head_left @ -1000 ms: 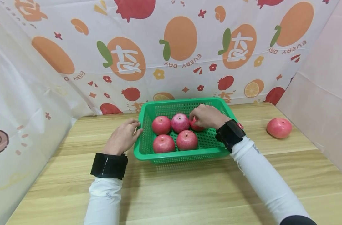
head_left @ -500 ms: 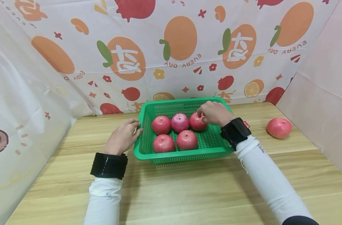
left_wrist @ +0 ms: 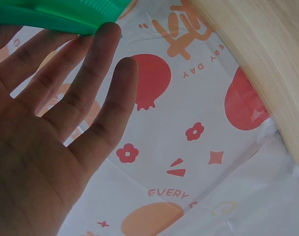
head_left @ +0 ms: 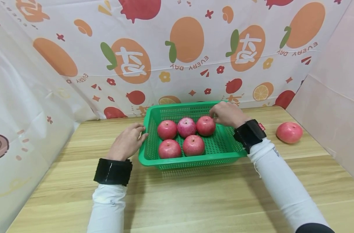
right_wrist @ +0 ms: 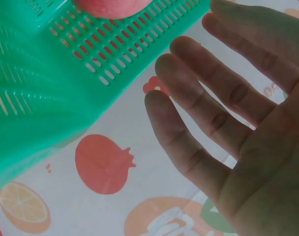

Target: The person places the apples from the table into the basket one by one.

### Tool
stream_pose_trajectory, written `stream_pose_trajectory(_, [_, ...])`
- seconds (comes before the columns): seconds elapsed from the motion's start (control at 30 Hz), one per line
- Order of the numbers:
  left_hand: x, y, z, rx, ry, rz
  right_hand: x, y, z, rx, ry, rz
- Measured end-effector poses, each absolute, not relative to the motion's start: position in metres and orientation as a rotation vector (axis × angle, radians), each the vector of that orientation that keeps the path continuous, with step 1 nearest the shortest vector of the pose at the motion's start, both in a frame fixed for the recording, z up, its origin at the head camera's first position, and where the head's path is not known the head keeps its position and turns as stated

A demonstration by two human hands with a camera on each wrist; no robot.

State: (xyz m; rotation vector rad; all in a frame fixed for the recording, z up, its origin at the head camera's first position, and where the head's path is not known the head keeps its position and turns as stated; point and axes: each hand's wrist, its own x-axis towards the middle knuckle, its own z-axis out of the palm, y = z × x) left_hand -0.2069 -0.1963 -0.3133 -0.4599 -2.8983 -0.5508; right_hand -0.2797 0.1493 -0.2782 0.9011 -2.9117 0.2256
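Observation:
A green plastic basket (head_left: 191, 160) with slotted walls stands on the table, holding several pink-red apples. Three lie in the back row: a left one (head_left: 166, 129), a purplish one (head_left: 186, 127) and a right one (head_left: 206, 126). Two more, a front-left apple (head_left: 169, 149) and a front-right apple (head_left: 193, 145), lie before them. My left hand (head_left: 126, 141) rests its fingertips at the basket's left rim, fingers extended in the left wrist view. Over the back right of the basket, my right hand (head_left: 227, 114) hovers beside the right apple, its fingers loosely extended and holding nothing in the right wrist view.
Another apple (head_left: 289, 132) lies on the wooden table (head_left: 177, 200), right of the basket. A fruit-print cloth (head_left: 188, 71) hangs behind the table, close to the basket's back. Pale sheets enclose the left and right sides.
My right hand has let go of the right back apple and moved up and to the right, leaving it in the basket. My left hand has stayed at the rim.

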Motion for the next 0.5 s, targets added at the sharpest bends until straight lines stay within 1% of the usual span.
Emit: stream_pose_trajectory(0.5, [-0.207, -0.196, -0.313, -0.459, -2.906, -0.553, -0.282, 0.165, -0.275, 0.862, -2.924, 0.311])
